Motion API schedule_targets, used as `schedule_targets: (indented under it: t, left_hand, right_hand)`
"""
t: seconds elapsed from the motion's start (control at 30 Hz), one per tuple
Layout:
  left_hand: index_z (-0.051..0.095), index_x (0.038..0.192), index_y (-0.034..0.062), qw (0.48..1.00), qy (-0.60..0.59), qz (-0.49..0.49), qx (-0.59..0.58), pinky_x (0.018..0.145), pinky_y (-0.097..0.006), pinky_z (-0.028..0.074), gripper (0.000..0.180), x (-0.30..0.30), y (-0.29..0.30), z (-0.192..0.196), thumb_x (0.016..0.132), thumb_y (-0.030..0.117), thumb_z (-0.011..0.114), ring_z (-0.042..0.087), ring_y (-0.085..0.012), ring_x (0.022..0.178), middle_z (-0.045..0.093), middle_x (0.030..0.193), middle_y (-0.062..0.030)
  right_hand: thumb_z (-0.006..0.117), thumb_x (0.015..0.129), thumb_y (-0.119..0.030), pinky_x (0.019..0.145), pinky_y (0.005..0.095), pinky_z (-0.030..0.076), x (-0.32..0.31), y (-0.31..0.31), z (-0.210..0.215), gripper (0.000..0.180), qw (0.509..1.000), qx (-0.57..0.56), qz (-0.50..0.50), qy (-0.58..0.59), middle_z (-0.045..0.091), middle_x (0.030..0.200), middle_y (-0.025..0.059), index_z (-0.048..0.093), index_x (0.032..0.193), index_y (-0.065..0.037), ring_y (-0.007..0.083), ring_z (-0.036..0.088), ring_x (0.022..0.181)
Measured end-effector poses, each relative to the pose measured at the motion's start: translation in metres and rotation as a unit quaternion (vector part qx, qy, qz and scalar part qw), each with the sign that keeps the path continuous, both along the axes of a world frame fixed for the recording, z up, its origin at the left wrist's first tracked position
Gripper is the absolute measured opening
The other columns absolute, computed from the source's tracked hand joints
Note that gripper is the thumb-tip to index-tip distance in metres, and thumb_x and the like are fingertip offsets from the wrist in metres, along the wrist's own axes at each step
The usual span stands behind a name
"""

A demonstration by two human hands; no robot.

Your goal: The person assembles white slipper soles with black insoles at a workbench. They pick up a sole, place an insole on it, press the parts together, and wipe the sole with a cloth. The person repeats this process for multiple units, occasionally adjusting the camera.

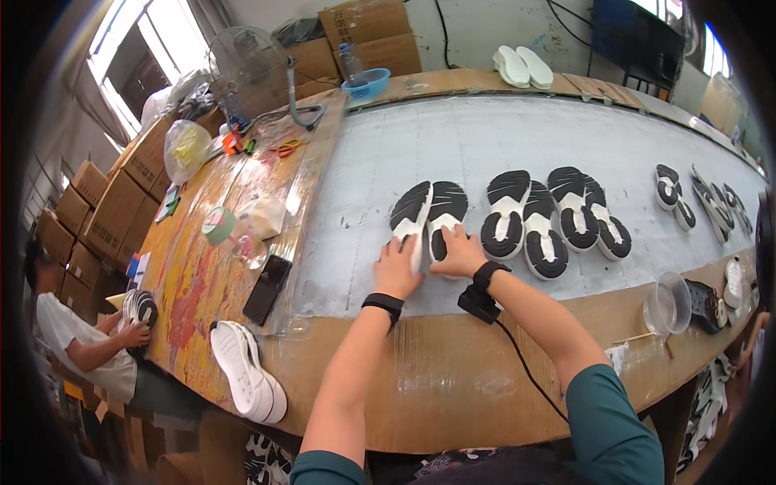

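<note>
Two black-and-white shoe soles lie side by side on the pale work surface, tread up, toes pointing away from me. My left hand (396,268) grips the heel end of the left shoe sole (411,208). Over the heel of the right shoe sole (447,206) my right hand (459,252) has its fingers curled round the edges. Both heels are partly covered by my hands. Just right of them lie several more soles of the same kind, among them a paired sole (508,214) and a lower one (543,230).
Smaller soles (677,194) lie farther right, near a clear plastic tub (668,303). White soles (246,372) stand at the table's left front, below a black phone (267,289). A cable (529,368) hangs from my right wrist. A co-worker (89,347) holds soles at far left.
</note>
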State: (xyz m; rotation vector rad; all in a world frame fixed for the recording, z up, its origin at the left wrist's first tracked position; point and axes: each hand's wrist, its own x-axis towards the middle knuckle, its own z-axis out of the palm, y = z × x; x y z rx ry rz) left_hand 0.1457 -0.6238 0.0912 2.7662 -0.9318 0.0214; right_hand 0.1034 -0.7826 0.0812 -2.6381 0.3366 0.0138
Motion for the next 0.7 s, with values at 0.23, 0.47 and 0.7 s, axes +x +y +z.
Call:
schedule_targets:
  t: [0.23,0.47,0.7]
  left_hand:
    - [0.046,0.112,-0.0012,0.553,0.570,0.085,-0.602,0.082,-0.036,0.046,0.047,0.015,0.054,0.032,0.070,0.019,0.052,0.058,-0.0255,0.092,0.058,0.102,-0.0145]
    - [0.045,0.114,-0.0049,0.445,0.568,0.040,-0.691,0.085,-0.037,0.044,0.042,-0.131,0.065,0.065,0.078,0.017,0.039,0.055,-0.0254,0.097,0.055,0.107,-0.0151]
    - [0.040,0.120,-0.0042,0.452,0.561,-0.012,-0.693,0.089,-0.038,0.042,0.041,-0.193,0.078,0.075,0.091,0.025,0.034,0.051,-0.0270,0.103,0.050,0.115,-0.0166]
  right_hand:
    - [0.062,0.073,-0.020,0.088,0.0298,0.037,-0.054,-0.023,0.045,0.074,0.731,0.679,0.013,-0.066,0.041,0.123,0.0125,0.023,0.133,0.000,0.0197,0.044,0.107]
    - [0.058,0.078,-0.024,0.102,0.0336,0.022,-0.145,0.052,0.076,0.078,0.687,0.685,0.173,-0.168,0.024,0.137,0.0138,0.011,0.137,-0.003,0.0217,0.024,0.126]
    - [0.062,0.074,-0.039,0.104,0.0347,0.014,-0.200,0.071,0.084,0.095,0.698,0.648,0.247,-0.179,0.011,0.141,0.0144,0.001,0.137,-0.002,0.0231,0.014,0.130]
